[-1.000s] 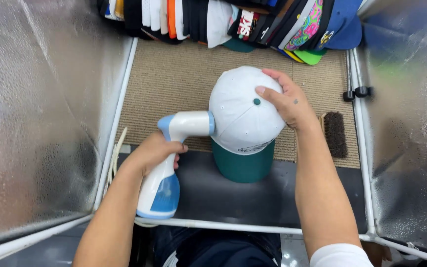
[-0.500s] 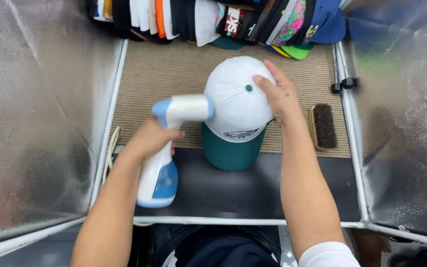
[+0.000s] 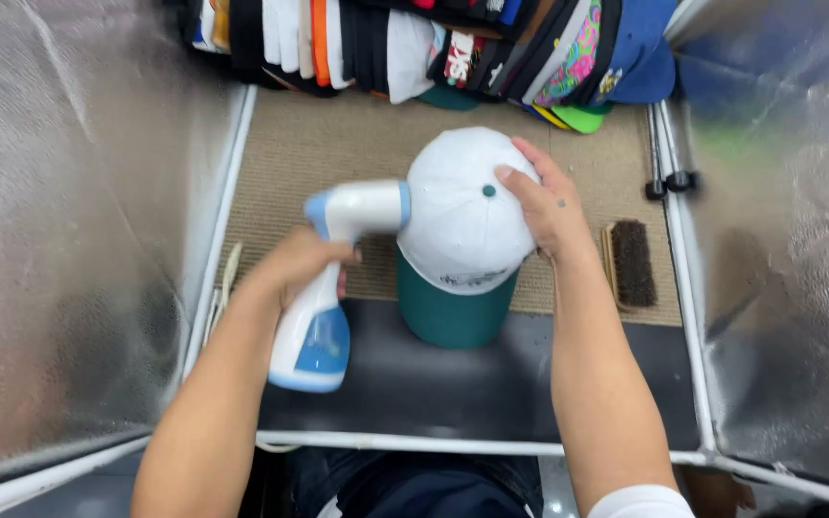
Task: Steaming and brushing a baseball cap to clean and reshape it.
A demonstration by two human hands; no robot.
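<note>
Head view shows your left hand [image 3: 295, 264] with its grip clamped around the white-and-blue handheld steamer [image 3: 323, 288], its nozzle touching the left side of the white cap [image 3: 462, 216]. Your right hand [image 3: 544, 206] rests spread on the cap's right side, fingers apart, not closed. A brush [image 3: 631, 261] lies right of the cap; stacked caps [image 3: 453, 43] sit beyond it.

Left hand [image 3: 304, 264] holds a closed grip, forearm angled inward; right hand [image 3: 549, 206] rests flat, fingers spread.
</note>
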